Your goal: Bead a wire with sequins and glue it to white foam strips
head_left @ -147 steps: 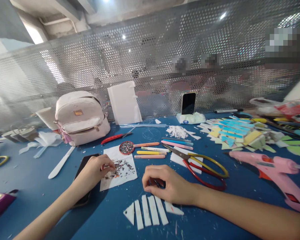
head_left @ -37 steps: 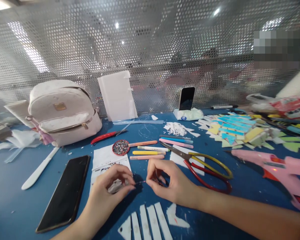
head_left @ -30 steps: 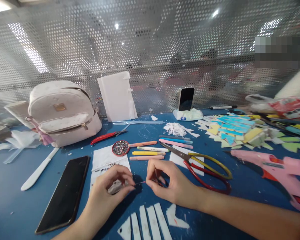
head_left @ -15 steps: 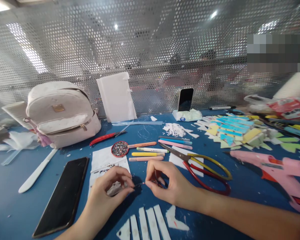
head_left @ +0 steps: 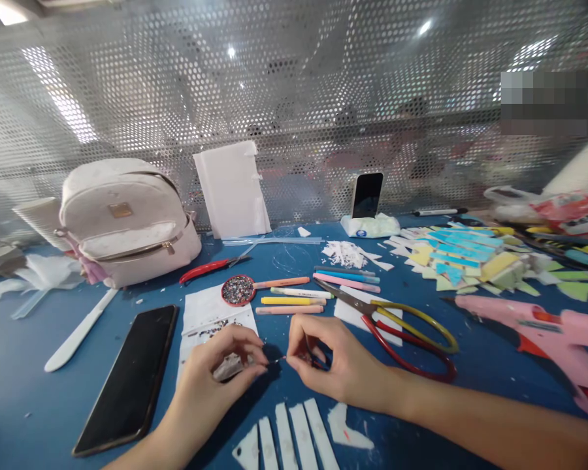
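Over the blue table, my left hand (head_left: 220,372) and my right hand (head_left: 330,359) face each other, both pinched closed. A thin thread-like piece (head_left: 277,360) spans the small gap between their fingertips; its kind is too small to make out. Behind my left hand lies a white paper sheet (head_left: 196,313) strewn with small shiny bits. Just beyond it is a round red dish (head_left: 238,290) full of multicoloured beads or sequins. Below the hands are white cut strips in a fish-bone shape (head_left: 284,434), with a tail-like piece (head_left: 347,427) beside them.
Scissors (head_left: 396,320) with red and yellow handles lie beyond my right forearm, and a pink glue gun (head_left: 543,333) at the right. Several pens (head_left: 291,301) lie ahead. A black phone (head_left: 127,378) and white knife (head_left: 81,333) are left, near a white backpack (head_left: 127,222). Paper scraps (head_left: 470,254) are heaped right.
The view has shifted slightly, so everything sits a little further right. Both hands keep their pinch, and the gap between their fingertips looks slightly narrower.
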Motion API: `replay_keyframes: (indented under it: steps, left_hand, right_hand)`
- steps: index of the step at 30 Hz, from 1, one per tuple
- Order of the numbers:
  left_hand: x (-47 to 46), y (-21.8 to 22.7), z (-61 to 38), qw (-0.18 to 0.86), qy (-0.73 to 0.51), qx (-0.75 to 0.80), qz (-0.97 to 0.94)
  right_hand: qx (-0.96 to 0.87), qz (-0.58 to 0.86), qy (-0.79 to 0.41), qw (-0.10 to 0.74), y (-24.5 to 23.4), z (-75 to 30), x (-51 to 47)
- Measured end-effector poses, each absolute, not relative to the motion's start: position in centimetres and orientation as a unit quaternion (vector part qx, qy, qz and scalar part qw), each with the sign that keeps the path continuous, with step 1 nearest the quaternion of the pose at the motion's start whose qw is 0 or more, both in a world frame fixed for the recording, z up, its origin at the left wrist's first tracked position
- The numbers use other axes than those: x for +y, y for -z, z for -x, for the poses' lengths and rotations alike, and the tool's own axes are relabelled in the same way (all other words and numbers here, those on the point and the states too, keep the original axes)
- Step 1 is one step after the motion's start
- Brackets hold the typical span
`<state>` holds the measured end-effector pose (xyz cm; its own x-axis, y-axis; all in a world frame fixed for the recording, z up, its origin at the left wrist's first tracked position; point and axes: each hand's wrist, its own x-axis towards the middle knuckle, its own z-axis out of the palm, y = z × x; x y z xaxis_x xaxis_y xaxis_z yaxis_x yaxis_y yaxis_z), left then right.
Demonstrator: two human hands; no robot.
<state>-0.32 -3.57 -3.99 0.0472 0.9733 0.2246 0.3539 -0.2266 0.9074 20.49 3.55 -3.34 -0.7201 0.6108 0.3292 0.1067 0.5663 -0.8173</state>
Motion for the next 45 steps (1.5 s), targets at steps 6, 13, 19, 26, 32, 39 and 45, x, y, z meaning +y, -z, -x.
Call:
replay_keyframes:
  steps: [6,13,19,26,32,39,45]
  left_hand:
    - [-4.00,4.13,0.19,0.279,-0.437,0.522,-0.677]
    - [-4.37,4.01,-0.13,0.210,-0.412,0.499,-0.733]
    - [-4.56,4.03,-0.32,0.204,-0.408,0.485,-0.746]
    - [-4.40,4.21,-0.41,0.222,-0.413,0.483,-0.740]
    - [-4.31,3.95,-0.38,0.279,-0.419,0.491,-0.711]
    - [-4.32,3.56,-0.62,0.319,-0.432,0.481,-0.692]
    - [-4.25,3.79,-0.54,0.341,-0.445,0.490,-0.668]
  right_hand:
    - [-0.855,0.194,-0.371,0.304,3.04,-20.45,3.31]
    - [-0.878,0.180,-0.338,0.288,3.12,-20.30,3.27]
    - [-0.905,0.144,-0.284,0.283,3.15,-20.18,3.19]
    - [-0.917,0.114,-0.245,0.294,3.33,-20.33,3.08]
    - [-0.926,0.097,-0.242,0.273,3.14,-20.39,3.07]
    - [-0.939,0.119,-0.205,0.248,3.29,-20.32,2.76]
    - [-0.919,0.151,-0.247,0.269,3.13,-20.30,2.84]
